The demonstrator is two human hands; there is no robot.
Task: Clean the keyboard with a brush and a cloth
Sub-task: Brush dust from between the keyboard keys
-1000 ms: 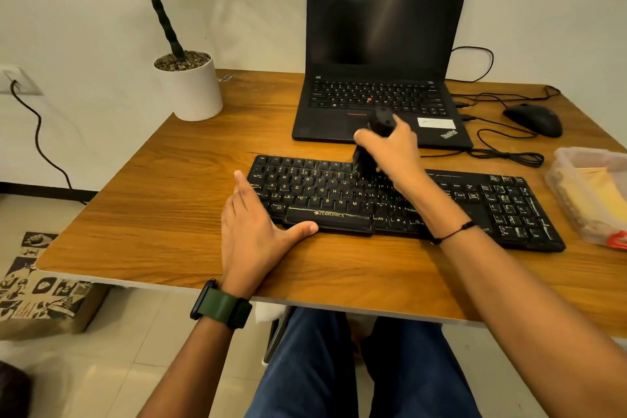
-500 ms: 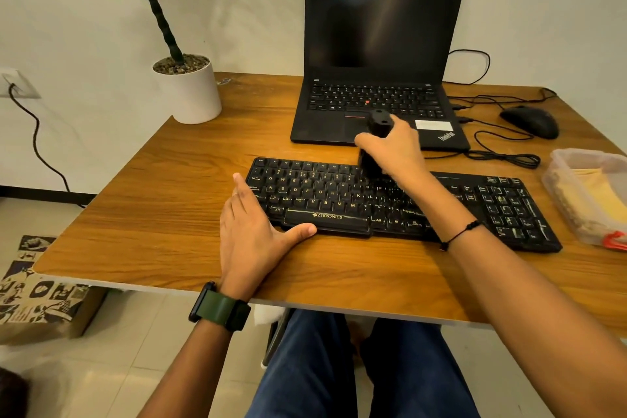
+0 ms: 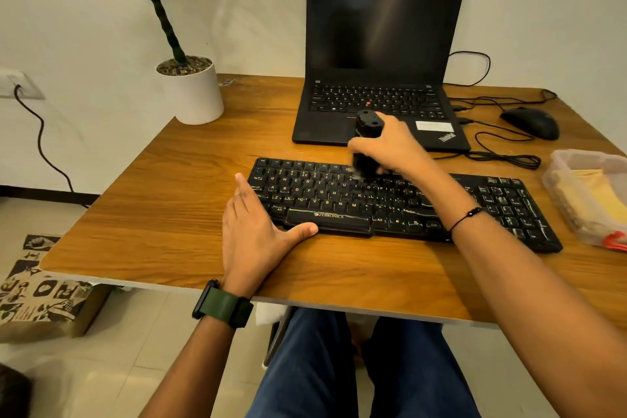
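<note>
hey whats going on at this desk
A person seated at a wooden desk is cleaning a black keyboard. The right hand grips a black brush upright, its lower end on the upper key rows near the middle. The left hand lies flat against the keyboard's left end, steadying it. A yellow cloth sits unused in a clear plastic container at the right.

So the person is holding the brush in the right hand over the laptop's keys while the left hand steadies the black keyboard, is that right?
Not quite. The head view shows the right hand holding the brush with its lower end on the upper rows of the black keyboard, not on the laptop, which sits behind it. The rest holds: the left hand lies flat against the keyboard's left end.
</note>
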